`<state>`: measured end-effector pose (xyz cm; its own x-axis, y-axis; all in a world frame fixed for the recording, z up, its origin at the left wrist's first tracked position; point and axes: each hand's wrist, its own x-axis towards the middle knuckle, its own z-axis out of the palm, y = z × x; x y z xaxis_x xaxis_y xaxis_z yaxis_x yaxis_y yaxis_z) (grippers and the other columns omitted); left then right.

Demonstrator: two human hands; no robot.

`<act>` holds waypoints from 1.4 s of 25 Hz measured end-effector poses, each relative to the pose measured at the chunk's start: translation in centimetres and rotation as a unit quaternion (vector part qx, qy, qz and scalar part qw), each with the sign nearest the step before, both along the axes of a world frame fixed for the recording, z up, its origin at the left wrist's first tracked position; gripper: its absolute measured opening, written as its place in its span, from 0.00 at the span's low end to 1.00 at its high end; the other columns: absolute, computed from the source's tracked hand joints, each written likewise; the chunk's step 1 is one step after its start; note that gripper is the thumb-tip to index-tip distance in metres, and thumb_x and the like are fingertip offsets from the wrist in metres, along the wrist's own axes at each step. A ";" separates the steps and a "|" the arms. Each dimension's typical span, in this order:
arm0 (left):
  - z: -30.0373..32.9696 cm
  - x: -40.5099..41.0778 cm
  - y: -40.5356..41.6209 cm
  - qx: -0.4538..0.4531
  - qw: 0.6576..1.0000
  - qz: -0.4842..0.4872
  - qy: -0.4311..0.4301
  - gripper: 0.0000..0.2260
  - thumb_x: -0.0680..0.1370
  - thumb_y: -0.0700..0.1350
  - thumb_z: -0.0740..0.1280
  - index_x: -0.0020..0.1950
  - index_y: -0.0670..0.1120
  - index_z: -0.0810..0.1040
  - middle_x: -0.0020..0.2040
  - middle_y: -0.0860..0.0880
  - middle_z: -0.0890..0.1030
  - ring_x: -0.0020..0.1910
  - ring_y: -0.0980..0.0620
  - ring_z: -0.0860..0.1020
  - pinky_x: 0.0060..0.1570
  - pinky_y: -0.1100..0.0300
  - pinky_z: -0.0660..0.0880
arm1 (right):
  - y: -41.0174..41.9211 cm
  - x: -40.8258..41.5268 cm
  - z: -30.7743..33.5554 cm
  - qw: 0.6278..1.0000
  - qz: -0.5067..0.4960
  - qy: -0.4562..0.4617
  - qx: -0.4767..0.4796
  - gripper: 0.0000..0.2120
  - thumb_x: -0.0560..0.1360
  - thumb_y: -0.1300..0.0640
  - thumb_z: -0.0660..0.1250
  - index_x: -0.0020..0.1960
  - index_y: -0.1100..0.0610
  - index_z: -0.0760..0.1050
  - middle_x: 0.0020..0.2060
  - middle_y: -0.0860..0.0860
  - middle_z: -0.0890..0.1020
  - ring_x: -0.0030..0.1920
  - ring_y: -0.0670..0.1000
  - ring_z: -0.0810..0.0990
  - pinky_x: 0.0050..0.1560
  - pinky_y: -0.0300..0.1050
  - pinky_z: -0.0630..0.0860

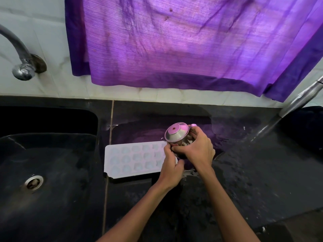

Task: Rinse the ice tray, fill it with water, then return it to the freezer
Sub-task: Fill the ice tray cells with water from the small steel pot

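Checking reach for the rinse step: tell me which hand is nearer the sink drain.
Left. The left hand is by the ice tray's right end, closer to the sink drain; the right hand is farther right.

Home kitchen: black sink (pixel 52 154), wall tap (pixel 21 55).

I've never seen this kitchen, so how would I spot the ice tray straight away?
Find the black sink on the left; just right of its rim, the ice tray lies flat on the dark wet counter. It is the only pale, white thing there, a rectangle of small round pockets, beside the hands holding a metal lid.

Wet black counter (pixel 244 180); white ice tray (pixel 134 158) lying flat beside sink (pixel 43 154).
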<state>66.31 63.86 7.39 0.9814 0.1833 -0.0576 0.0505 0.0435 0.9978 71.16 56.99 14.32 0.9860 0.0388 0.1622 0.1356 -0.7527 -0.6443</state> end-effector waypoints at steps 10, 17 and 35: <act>-1.0 1.4 0.3 -0.009 1.000 0.011 0.010 0.20 0.78 0.32 0.56 0.68 0.43 0.56 0.56 0.62 0.68 0.50 0.76 0.71 0.49 0.77 0.69 | 0.1 1.1 -0.1 1.000 0.008 0.005 -0.017 0.31 0.55 0.47 0.79 0.55 0.45 0.72 0.39 0.39 0.75 0.42 0.43 0.73 0.42 0.42 0.67; -1.0 1.7 0.2 -0.022 0.999 0.023 0.003 0.18 0.79 0.32 0.55 0.67 0.43 0.58 0.56 0.62 0.68 0.49 0.78 0.70 0.49 0.78 0.68 | 0.1 1.3 -0.1 1.000 0.011 0.004 -0.016 0.30 0.55 0.47 0.79 0.54 0.45 0.72 0.39 0.39 0.76 0.42 0.44 0.73 0.41 0.43 0.68; 0.7 0.3 -0.1 -0.006 0.999 0.013 -0.035 0.24 0.76 0.27 0.54 0.70 0.43 0.56 0.61 0.52 0.69 0.52 0.77 0.71 0.48 0.79 0.69 | -0.9 1.2 -0.4 0.996 -0.016 0.042 0.075 0.37 0.51 0.49 0.82 0.57 0.45 0.73 0.51 0.42 0.83 0.54 0.45 0.80 0.55 0.53 0.77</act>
